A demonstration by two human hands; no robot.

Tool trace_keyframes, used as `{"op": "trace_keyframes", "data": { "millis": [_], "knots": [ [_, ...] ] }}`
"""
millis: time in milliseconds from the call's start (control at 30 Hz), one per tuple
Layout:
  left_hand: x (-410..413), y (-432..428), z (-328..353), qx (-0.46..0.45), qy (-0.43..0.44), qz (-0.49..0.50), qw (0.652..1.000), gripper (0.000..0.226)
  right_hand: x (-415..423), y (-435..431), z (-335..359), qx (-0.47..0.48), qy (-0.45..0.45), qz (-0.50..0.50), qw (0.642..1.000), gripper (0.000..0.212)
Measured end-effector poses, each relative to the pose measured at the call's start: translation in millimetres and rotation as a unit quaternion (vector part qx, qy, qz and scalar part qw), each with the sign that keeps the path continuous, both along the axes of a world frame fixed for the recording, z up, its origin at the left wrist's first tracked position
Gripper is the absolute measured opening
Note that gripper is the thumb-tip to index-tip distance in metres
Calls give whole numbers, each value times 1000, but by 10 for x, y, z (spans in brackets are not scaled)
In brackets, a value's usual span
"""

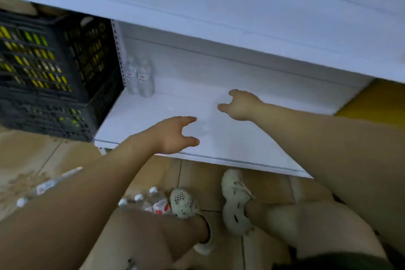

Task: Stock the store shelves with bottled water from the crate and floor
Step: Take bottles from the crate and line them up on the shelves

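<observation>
Hovering over the centre shelf point(153, 120), left hand point(175, 135) and right hand point(241, 105) spread wide, empty; two bottles point(140, 79) stand mid-left, near the black crate point(43, 72).

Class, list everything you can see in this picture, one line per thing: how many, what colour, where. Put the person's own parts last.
Upper shelf: one, white, across the top.
Lower shelf: one, white, near the floor.
Shelf bottles: two, clear with red-and-white labels, upright at the lower shelf's back left.
Crates: two it seems, black, stacked left of the shelves, yellow goods inside.
Grouped bottles: three, clear, white caps, on the floor by the left shoe.
Lying bottle: one, clear, on the floor at left.
Floor: tan tiles.
Yellow thing: one, right edge; unidentifiable.
Shoes: two, cream, on the floor.
Left hand: open, over the lower shelf's front.
Right hand: open, over its middle.
</observation>
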State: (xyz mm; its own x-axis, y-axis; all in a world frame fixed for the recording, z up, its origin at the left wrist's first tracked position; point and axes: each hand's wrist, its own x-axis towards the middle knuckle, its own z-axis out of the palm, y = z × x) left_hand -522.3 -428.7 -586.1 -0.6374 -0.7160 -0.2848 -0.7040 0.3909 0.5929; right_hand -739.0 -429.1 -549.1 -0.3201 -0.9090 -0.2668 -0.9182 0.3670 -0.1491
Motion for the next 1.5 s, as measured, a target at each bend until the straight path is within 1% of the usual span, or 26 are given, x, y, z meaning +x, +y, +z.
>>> {"op": "trace_keyframes", "data": {
  "millis": [100,200,300,467,567,633,767,867,967,1100,1200,1333,1500],
  "knots": [
    [-360,350,480,-62,10,-55,996,69,-288,603,443,-42,32,-38,998,74],
    [-719,694,922,-112,36,-93,989,70,-565,1160,835,-57,59,-67,994,70],
    [-1101,1023,1278,-148,45,-152,976,70,-913,1671,1158,-83,44,-128,987,73],
    [-1781,1602,1715,-191,41,-260,946,70,-1453,2555,1523,-133,62,-234,961,75],
    [-2235,2012,1886,-196,52,-329,922,70,-1745,3162,1643,-139,88,-298,940,73],
    [-2517,2284,1940,-193,61,-375,905,71,-1897,3566,1703,-129,103,-341,925,76],
    [-2947,2765,1912,-174,63,-461,868,72,-2042,4310,1741,-107,124,-423,891,76],
    [-3184,3026,1806,-159,54,-518,839,72,-2069,4765,1686,-94,111,-483,864,76],
    [-3399,3239,1659,-134,53,-568,810,73,-2045,5130,1565,-77,80,-536,837,77],
    [-3598,3582,1430,-129,49,-629,765,74,-1933,5519,1308,-53,87,-596,796,79],
    [-3673,3836,1243,-124,34,-669,732,75,-1808,5739,1132,-34,74,-641,764,79],
    [-3821,4069,938,-92,-11,-700,709,77,-1683,5988,911,-10,49,-677,734,75],
    [-4005,4299,450,-22,-85,-707,702,76,-1661,6313,509,-11,0,-707,707,72]
  ]
}}
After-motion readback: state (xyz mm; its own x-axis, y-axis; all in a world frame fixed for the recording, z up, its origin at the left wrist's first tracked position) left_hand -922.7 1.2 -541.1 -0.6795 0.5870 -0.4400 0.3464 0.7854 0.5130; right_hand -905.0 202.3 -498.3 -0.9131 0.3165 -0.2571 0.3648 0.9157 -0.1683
